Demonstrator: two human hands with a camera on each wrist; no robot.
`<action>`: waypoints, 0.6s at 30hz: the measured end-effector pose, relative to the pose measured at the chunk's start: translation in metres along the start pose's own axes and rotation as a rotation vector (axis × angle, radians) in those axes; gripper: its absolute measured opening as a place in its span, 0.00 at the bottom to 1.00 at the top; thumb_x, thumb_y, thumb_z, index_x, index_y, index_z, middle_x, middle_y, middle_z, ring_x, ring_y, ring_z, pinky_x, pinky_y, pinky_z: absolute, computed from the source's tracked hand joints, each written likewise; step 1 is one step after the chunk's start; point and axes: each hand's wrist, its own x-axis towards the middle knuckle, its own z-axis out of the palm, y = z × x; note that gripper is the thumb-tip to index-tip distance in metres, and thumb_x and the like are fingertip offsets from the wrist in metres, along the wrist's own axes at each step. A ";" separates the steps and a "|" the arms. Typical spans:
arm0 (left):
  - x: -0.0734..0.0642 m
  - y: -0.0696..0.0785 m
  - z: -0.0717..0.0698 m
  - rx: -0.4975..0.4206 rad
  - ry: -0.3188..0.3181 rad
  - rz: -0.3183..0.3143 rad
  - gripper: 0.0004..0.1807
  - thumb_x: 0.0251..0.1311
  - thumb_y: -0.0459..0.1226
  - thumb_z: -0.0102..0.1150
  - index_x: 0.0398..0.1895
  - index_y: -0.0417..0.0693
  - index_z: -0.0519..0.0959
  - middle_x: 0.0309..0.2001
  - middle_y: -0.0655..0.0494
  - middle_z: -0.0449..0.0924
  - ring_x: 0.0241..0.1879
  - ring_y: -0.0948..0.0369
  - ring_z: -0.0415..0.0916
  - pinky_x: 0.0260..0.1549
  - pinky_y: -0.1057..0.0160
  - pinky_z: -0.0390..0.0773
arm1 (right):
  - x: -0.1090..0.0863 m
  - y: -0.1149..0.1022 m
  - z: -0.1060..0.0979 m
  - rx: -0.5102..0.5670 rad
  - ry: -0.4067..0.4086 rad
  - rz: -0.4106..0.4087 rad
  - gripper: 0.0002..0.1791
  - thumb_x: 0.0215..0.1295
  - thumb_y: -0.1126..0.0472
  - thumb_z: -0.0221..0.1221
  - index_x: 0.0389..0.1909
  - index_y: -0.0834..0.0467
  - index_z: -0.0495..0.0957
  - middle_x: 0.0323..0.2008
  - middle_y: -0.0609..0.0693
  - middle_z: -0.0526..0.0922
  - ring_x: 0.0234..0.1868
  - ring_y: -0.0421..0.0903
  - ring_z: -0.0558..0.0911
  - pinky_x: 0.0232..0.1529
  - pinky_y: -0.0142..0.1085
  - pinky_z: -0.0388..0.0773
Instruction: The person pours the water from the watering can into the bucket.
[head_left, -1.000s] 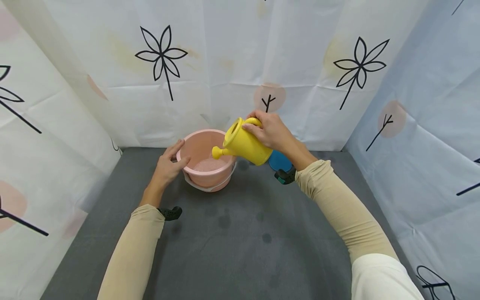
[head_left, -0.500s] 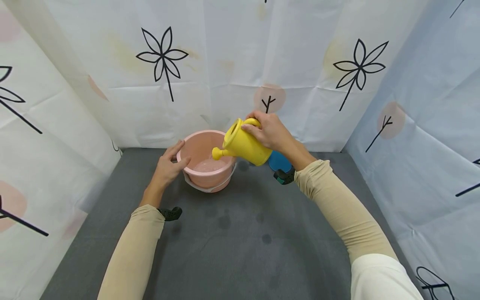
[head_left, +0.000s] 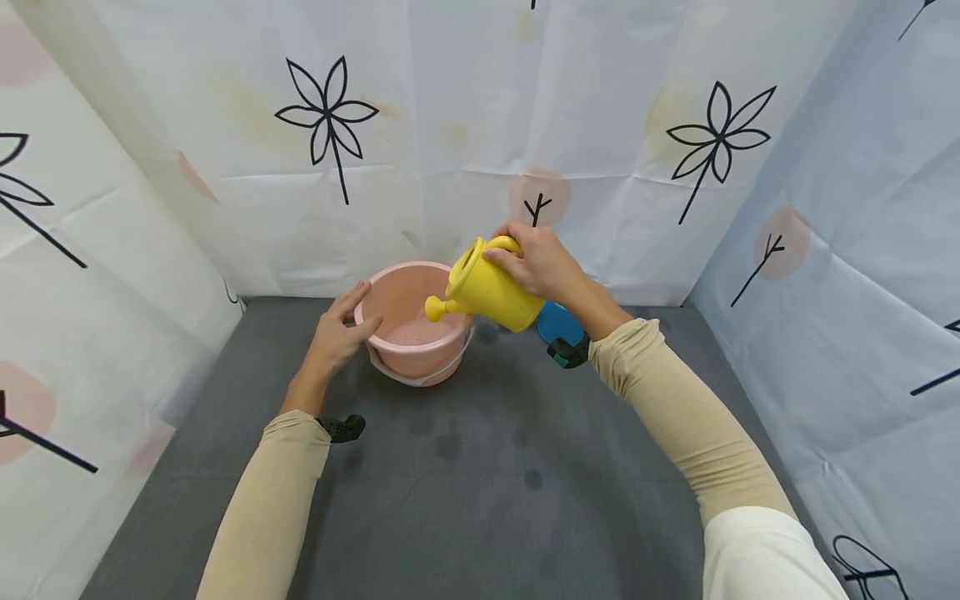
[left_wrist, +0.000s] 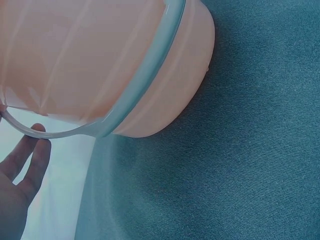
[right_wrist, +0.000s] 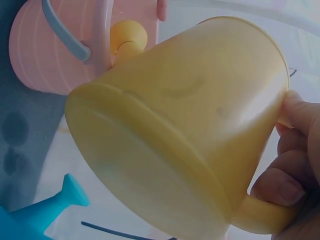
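A pink bucket (head_left: 411, 363) stands upright at the far side of the table, its pale handle hanging down in front. Shallow clear water (head_left: 417, 330) shows on its bottom. My left hand (head_left: 333, 337) holds the bucket's left rim, thumb and fingers spread along it; in the left wrist view its fingers (left_wrist: 39, 160) touch the rim. A yellow watering can (head_left: 495, 290), gripped by the handle in my right hand (head_left: 542, 262), is tilted with its round spout head (head_left: 435, 308) over the bucket's opening. No stream shows from the spout.
A blue object (head_left: 559, 323) sits behind my right wrist; the right wrist view shows its flared blue spout (right_wrist: 67, 192). Dark wet spots (head_left: 533, 478) mark the grey table (head_left: 480, 533). White patterned cloth (head_left: 450, 108) closes off the back and sides.
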 end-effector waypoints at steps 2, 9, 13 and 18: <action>0.000 0.001 -0.001 0.003 0.001 -0.002 0.39 0.68 0.49 0.63 0.80 0.66 0.60 0.82 0.60 0.53 0.65 0.43 0.72 0.40 0.77 0.75 | 0.001 -0.002 -0.001 -0.003 -0.014 0.015 0.17 0.75 0.55 0.59 0.53 0.65 0.78 0.34 0.58 0.80 0.31 0.50 0.77 0.38 0.38 0.76; 0.000 0.002 -0.001 0.017 0.005 -0.005 0.39 0.68 0.50 0.62 0.80 0.66 0.60 0.82 0.59 0.53 0.67 0.43 0.72 0.44 0.71 0.78 | 0.003 -0.011 -0.003 -0.032 -0.042 0.025 0.17 0.75 0.55 0.59 0.52 0.64 0.77 0.34 0.57 0.79 0.31 0.50 0.75 0.38 0.38 0.74; 0.000 0.001 -0.001 0.011 0.007 -0.005 0.39 0.68 0.49 0.62 0.80 0.66 0.60 0.82 0.60 0.53 0.65 0.43 0.72 0.42 0.74 0.77 | 0.003 -0.014 -0.004 -0.049 -0.050 0.020 0.17 0.75 0.54 0.59 0.51 0.65 0.77 0.34 0.57 0.79 0.31 0.50 0.74 0.37 0.38 0.74; 0.000 0.000 -0.001 -0.009 0.009 0.004 0.38 0.68 0.46 0.63 0.80 0.64 0.60 0.82 0.58 0.53 0.65 0.42 0.71 0.39 0.79 0.74 | 0.002 -0.014 -0.004 -0.033 -0.059 0.038 0.18 0.75 0.53 0.59 0.52 0.64 0.76 0.35 0.57 0.80 0.32 0.50 0.75 0.38 0.38 0.75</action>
